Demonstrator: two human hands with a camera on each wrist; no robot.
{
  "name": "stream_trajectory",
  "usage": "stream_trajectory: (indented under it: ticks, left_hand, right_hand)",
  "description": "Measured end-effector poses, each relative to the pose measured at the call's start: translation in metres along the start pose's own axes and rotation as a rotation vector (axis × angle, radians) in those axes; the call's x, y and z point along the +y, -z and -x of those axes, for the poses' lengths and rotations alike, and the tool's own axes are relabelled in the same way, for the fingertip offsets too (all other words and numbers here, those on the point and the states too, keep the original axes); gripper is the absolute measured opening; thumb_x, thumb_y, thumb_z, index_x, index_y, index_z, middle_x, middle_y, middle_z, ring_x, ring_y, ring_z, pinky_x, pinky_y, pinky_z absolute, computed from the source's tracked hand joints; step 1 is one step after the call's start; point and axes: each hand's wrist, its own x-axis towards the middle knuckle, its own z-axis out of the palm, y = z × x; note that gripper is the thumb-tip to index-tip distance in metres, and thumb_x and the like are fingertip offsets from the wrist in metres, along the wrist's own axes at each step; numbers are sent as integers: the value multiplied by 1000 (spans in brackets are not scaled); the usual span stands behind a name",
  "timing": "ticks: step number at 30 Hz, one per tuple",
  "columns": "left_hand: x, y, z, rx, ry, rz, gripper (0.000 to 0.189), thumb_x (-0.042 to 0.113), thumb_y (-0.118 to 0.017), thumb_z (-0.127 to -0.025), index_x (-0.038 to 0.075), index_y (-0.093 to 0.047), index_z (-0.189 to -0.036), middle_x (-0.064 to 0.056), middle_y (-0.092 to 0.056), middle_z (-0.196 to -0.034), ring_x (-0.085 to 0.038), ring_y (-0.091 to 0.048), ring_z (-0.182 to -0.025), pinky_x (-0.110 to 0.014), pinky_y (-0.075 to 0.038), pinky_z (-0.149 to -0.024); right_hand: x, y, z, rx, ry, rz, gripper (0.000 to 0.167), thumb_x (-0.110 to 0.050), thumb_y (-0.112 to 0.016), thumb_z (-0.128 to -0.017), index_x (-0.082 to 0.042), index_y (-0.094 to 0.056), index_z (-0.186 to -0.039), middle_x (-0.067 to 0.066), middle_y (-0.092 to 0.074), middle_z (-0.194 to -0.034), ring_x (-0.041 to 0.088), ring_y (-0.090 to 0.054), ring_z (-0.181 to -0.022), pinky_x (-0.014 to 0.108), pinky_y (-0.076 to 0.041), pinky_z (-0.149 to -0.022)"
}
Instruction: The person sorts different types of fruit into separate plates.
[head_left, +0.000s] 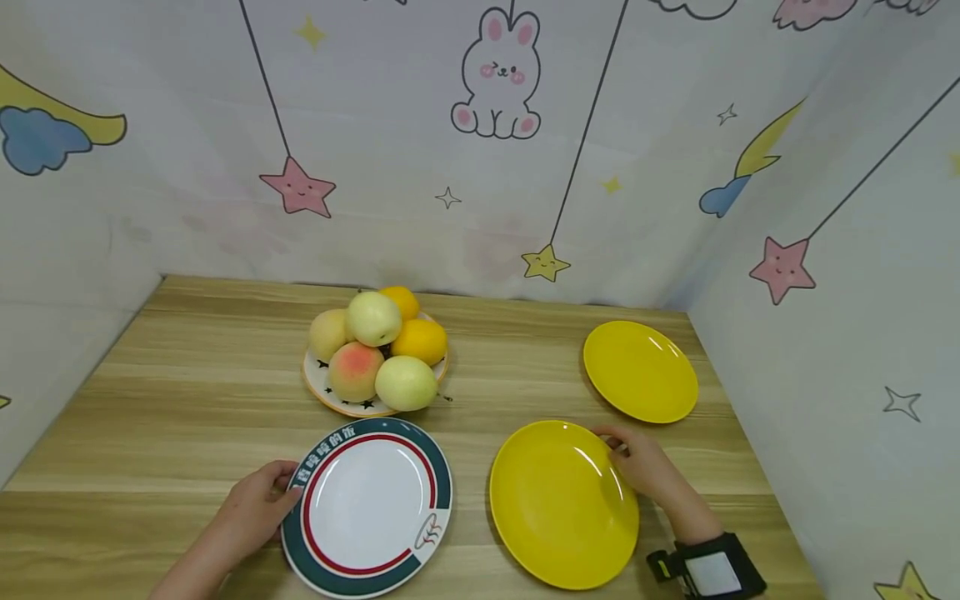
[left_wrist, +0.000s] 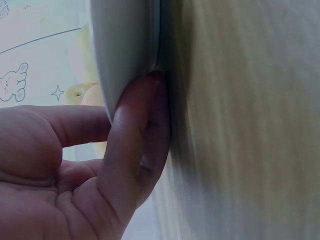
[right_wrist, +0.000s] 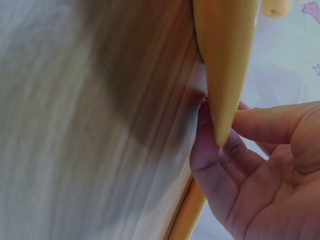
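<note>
My left hand (head_left: pixel 255 510) grips the left rim of a white plate (head_left: pixel 367 504) that has a green border and a red ring. In the left wrist view the fingers (left_wrist: pixel 122 135) curl under that plate's edge, close over the wood, with the thumb on its upper side. Over to the right, my right hand (head_left: pixel 637 458) pinches the upper right rim of a yellow plate (head_left: pixel 564 504). The right wrist view has its fingertips beneath the yellow plate (right_wrist: pixel 227 60) and the thumb on top.
A second yellow plate (head_left: pixel 641 372) lies at the back right of the wooden table (head_left: pixel 187 400). Behind the white plate stands a star-patterned plate (head_left: pixel 321 385) piled with several fruits (head_left: pixel 407 383). Cloth walls (head_left: pixel 420 167) with cartoon prints enclose the table's back and sides.
</note>
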Motion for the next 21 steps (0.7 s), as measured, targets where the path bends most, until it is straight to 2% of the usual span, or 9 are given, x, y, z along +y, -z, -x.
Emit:
stream_trajectory:
  ticks: [6,11,14,17,21]
  left_hand:
    - [0,0,2,-2,-3,-3,43,9,-58,-102,-17,-49,-136,-28,-65,-115,-27,-67,-95,-45,-59,-85]
    - [1,0,2,-5,-4,-14,44,9,-58,-102,-17,-49,-136,-28,-64,-115,-28,-67,-95,-45,-59,-85]
    - [1,0,2,-4,-8,-15,44,9,-58,-102,-17,-48,-136,-27,-64,-115,-27,-66,-95,-43,-59,-83]
    - [0,1,3,1,-14,-19,44,9,-58,-102,-17,-49,-135,-27,-65,-114,-26,-66,-94,-43,-59,-83]
    - [-1,1,3,7,-10,-25,44,9,-58,-102,-17,-48,-136,-27,-65,-114,-26,-66,-94,-44,-59,-84]
  right_hand:
    - [-2,3,0,-33,-41,-6,33,5,-62,-92,3,-68,-124,17,-72,-105,26,-65,-92,40,-56,-80]
    - [-6,21,-3,-85,-120,46,38,-10,-65,-96,3,-62,-132,16,-69,-105,23,-62,-88,35,-54,-74]
    - [-1,38,-9,-48,-141,51,40,-13,-65,-98,6,-60,-133,20,-67,-106,25,-61,-87,35,-53,-72]
    - [15,56,-20,33,-132,50,40,-13,-64,-98,9,-59,-131,28,-66,-108,33,-62,-90,37,-54,-73]
    - [42,76,-38,116,-191,69,46,-13,-58,-100,14,-50,-136,38,-58,-122,47,-58,-105,50,-54,-85]
